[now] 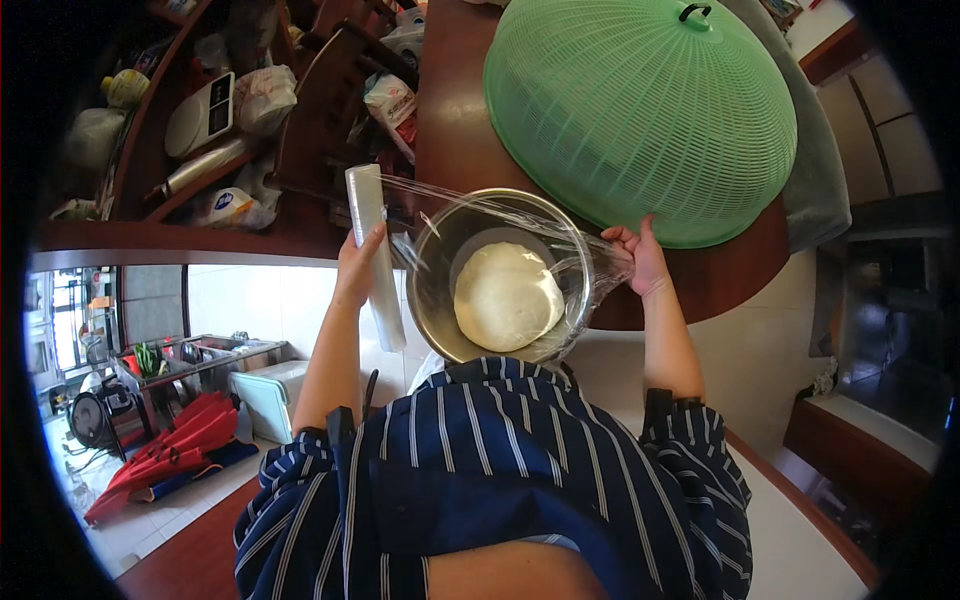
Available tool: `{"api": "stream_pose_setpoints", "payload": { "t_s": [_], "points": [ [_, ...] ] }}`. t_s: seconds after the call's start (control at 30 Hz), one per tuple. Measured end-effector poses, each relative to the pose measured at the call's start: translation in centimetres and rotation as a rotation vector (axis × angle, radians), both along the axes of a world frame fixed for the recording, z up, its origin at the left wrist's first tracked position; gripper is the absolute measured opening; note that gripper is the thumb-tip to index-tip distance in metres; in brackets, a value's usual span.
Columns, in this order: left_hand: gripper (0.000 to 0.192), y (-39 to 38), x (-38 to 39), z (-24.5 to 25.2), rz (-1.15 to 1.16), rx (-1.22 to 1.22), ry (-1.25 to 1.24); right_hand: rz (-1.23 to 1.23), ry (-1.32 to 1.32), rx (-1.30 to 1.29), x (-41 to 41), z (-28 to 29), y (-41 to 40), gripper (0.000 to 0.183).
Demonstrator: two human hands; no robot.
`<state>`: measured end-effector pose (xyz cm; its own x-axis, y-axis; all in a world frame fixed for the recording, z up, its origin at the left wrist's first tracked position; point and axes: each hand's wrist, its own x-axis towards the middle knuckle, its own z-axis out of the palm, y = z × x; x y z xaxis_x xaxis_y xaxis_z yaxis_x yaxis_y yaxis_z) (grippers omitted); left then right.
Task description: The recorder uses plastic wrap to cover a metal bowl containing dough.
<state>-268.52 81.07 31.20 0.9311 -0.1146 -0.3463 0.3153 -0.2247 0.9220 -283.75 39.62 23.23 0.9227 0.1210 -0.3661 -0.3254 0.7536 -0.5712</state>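
A steel bowl [430, 319] at the table's edge holds a round lump of pale dough [502, 296]. My left hand [358, 262] grips a roll of clear plastic wrap [365, 199], held roughly upright in the picture to the left of the bowl. From the roll a creased sheet of plastic wrap [517, 216] stretches over the bowl to the right. My right hand [637, 255] pinches the bunched end of that sheet just beyond the bowl's right side, its index finger raised. The sheet lies partly over the bowl's rim and the dough.
A green mesh food cover [645, 120] stands on the dark red wooden table [454, 112] beyond the bowl. Left of it are a wooden chair [322, 97] and a shelf [202, 238] bearing a white kitchen scale [199, 120] and several bags. A grey cushioned seat [817, 172] adjoins the table.
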Motion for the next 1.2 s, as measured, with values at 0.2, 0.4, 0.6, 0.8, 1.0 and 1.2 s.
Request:
{"api": "stream_pose_setpoints", "payload": {
  "t_s": [0.2,0.4,0.6,0.8,1.0,1.2],
  "points": [
    [0.061,0.0,0.1,-0.5,-0.053,0.031,0.031,0.123,0.229,-0.710,-0.3,-0.2,-0.1,0.053],
    [0.064,0.7,0.4,-1.7,-0.030,0.001,0.071,0.123,0.262,-0.716,0.6,0.7,-0.3,0.046],
    [0.065,1.3,0.4,-2.0,-0.044,-0.040,0.082,0.217,0.110,-0.715,3.0,3.6,1.5,0.039],
    [0.064,1.2,0.3,-1.8,-0.041,-0.050,0.063,0.305,-0.014,-0.658,4.6,7.1,1.4,0.034],
    [0.054,0.9,0.1,-1.9,-0.030,-0.135,0.042,0.383,-0.255,-1.044,7.8,9.6,3.3,0.026],
    [0.053,1.2,0.1,-1.8,-0.027,-0.162,0.033,0.636,-0.206,-1.000,12.5,10.5,6.2,0.029]
  ]
}}
